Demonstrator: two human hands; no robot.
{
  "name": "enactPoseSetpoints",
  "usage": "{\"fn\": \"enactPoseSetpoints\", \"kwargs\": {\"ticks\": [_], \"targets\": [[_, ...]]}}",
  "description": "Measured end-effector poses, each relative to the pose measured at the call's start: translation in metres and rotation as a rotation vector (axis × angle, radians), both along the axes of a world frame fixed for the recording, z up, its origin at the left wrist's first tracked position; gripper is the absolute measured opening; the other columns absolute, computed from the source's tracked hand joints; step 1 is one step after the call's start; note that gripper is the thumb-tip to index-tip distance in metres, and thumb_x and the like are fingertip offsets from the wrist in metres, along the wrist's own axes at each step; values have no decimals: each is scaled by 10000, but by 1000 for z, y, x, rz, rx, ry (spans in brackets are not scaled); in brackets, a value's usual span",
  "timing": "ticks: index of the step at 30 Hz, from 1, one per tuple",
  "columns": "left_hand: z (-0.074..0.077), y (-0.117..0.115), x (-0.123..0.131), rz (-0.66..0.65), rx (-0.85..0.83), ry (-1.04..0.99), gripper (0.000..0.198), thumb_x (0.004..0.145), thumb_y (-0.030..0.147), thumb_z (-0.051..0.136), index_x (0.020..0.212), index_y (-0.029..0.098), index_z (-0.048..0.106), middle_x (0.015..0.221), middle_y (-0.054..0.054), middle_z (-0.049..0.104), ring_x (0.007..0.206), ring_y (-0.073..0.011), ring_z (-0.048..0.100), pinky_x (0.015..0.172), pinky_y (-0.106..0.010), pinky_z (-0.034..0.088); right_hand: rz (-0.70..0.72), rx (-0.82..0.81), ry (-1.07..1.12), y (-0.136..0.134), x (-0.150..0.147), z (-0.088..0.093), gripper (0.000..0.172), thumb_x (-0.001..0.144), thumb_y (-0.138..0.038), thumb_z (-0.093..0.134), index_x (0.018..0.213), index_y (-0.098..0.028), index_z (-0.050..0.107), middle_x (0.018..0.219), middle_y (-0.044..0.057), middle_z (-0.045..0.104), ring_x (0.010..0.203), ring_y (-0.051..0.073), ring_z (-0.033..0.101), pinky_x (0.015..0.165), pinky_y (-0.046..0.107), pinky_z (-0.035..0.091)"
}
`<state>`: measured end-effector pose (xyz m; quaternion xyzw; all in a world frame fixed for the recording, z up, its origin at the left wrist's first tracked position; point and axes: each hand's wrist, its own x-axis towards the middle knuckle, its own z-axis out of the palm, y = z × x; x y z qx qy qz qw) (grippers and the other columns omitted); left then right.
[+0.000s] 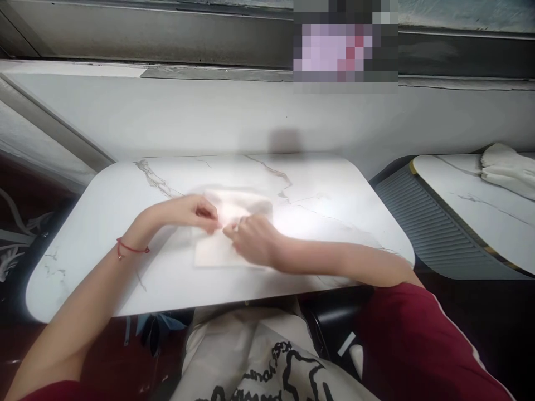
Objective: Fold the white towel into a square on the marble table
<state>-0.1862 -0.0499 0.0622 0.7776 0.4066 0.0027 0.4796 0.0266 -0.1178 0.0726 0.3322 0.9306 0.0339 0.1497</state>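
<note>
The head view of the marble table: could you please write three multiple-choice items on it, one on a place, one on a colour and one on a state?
1. Where does the pale cloth lie?
A. On the middle of the marble table
B. On the window ledge
C. On the floor

2. What colour is the cord on the left wrist?
A. Blue
B. Red
C. Green

3. How do the hands meet the cloth?
A. Both hang well above it
B. Only one touches it
C. The left hand and right hand both pinch it

Answers:
1. A, since the cloth lies flat under the hands at mid-table.
2. B, since a thin red band circles the wrist.
3. C, since both sets of fingertips close on the fabric where the hands meet.
</note>
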Motion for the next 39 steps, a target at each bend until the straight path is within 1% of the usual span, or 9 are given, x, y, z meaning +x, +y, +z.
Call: {"fn": "enactPoseSetpoints", "kwargs": {"ticks": [4,12,16,19,22,24,27,30,39], "targets": [[1,-24,22,-152,-488,41,297,814,508,764,785,215,727,742,-55,776,633,-183,730,598,-273,579,128,34,-58,-52,11,-13,360,889,-145,570,1236,-87,646,808,126,743,654,241,661,553,339,432],[-11,-37,58,-33,-434,204,346,816,431,731,584,186,654,605,-67,738,535,-193,719,480,-245,500,-26,232,-160,-68,15,-36,509,859,-128,534,1363,-84,586,952,244,778,783,332,747,523,344,479],[-10,-35,73,115,-168,202,308,820,340,690,558,192,627,543,-28,691,528,-186,689,547,-276,502,-232,384,-56,-58,16,-60,693,857,-113,529,1538,-51,420,1099,294,748,962,389,739,661,445,552],[-16,-38,86,149,354,289,317,883,327,623,591,205,603,572,-21,678,580,-198,671,580,-298,465,-317,484,87,-40,29,-80,671,871,-67,466,1539,-34,417,1134,291,733,1009,373,712,766,488,547],[-30,-43,102,128,834,363,202,970,260,533,837,197,672,812,-83,744,767,-259,708,684,-357,501,-303,571,171,-16,49,-87,563,937,-94,401,1493,-65,488,1103,253,721,987,339,666,790,465,509],[-42,-46,113,80,1005,403,269,1000,143,424,1044,160,690,1022,-144,752,963,-288,717,823,-395,524,-287,602,233,-3,62,-87,490,987,-145,381,1446,-94,546,1092,234,697,984,324,629,780,426,478],[-54,-47,127,74,1105,437,428,1000,68,319,1290,93,633,1351,-218,655,1290,-310,613,1018,-424,486,-292,619,337,7,79,-87,447,1043,-247,383,1425,-142,588,1129,218,663,1020,313,593,780,381,454],[-61,-45,137,140,1089,425,475,1051,205,319,1435,28,537,1558,-266,467,1480,-355,429,1134,-474,424,-335,615,382,5,92,-90,461,1062,-297,384,1468,-181,568,1176,214,642,1074,314,582,801,370,457],[-61,-20,167,138,1012,409,568,1061,296,337,1478,-67,469,1587,-317,381,1516,-389,355,1190,-484,378,-492,522,359,26,112,-100,515,1073,-296,296,1496,-102,517,1399,323,554,1313,402,534,936,459,491]]}}
